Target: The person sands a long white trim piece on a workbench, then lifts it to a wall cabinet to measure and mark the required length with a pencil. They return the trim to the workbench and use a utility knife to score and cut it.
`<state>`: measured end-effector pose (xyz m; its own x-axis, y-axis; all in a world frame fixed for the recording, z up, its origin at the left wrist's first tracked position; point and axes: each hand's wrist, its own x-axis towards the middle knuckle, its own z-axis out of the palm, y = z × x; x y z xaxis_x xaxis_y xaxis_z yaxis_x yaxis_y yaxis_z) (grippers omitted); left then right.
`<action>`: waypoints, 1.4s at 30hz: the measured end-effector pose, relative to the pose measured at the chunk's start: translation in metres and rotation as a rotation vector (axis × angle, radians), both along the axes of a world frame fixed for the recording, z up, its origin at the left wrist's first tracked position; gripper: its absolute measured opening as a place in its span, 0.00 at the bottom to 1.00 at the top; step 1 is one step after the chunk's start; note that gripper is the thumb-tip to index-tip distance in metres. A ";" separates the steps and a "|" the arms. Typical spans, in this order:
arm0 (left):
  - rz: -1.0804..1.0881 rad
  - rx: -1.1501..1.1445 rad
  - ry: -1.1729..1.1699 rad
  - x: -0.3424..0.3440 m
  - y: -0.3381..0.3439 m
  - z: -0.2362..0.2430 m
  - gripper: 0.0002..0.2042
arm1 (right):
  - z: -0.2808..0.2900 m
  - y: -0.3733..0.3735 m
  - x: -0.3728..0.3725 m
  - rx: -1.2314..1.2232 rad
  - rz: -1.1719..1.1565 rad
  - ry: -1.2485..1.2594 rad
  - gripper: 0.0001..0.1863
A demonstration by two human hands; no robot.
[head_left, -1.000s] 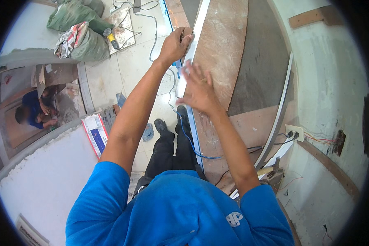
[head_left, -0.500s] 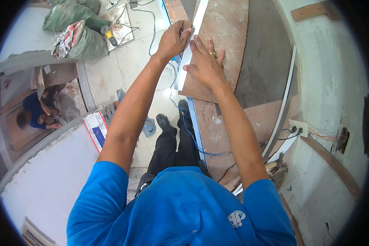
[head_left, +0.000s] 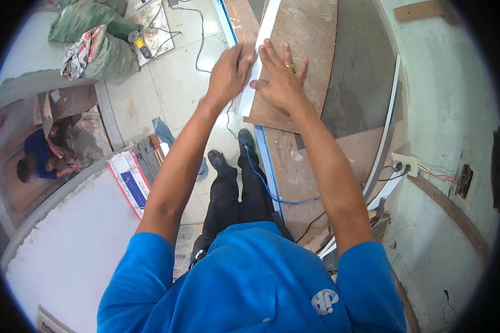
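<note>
A long white strip (head_left: pixel 268 25) lies along the left edge of a brown board (head_left: pixel 311 41) on the workbench. My right hand (head_left: pixel 283 80) rests flat with fingers spread, its fingertips and thumb on the strip and its palm over the board; a ring is on one finger. At the strip's left edge is my left hand (head_left: pixel 226 75), slightly blurred. Its fingers are curled together, and whatever they may hold is hidden.
Blue cable (head_left: pixel 286 201) crosses the bench (head_left: pixel 286 166). A wall socket (head_left: pixel 404 165) with plugs is at right. Green sacks (head_left: pixel 114 58) and a yellow power tool (head_left: pixel 140 44) lie at far left. Beyond the low wall (head_left: pixel 78 222), another person (head_left: pixel 41 152) crouches over a panel.
My left hand has slid nearer to me along the strip's left edge. My right hand keeps its place on the strip and board. The whole view has shifted slightly.
</note>
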<state>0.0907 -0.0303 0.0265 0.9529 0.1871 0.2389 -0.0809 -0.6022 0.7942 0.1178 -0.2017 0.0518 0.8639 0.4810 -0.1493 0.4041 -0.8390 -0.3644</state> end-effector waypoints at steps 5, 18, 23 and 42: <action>-0.037 0.023 0.132 0.054 0.009 0.016 0.21 | -0.003 0.002 0.000 0.005 0.031 -0.022 0.51; -0.028 -0.015 0.179 -0.024 0.004 -0.001 0.26 | -0.005 -0.001 0.004 0.056 -0.013 -0.020 0.50; -0.026 -0.062 0.242 -0.013 0.006 0.023 0.27 | 0.002 0.002 0.005 0.058 -0.015 0.074 0.50; -0.053 -0.048 0.231 0.060 0.010 0.018 0.26 | 0.005 -0.007 -0.028 0.170 0.136 0.039 0.63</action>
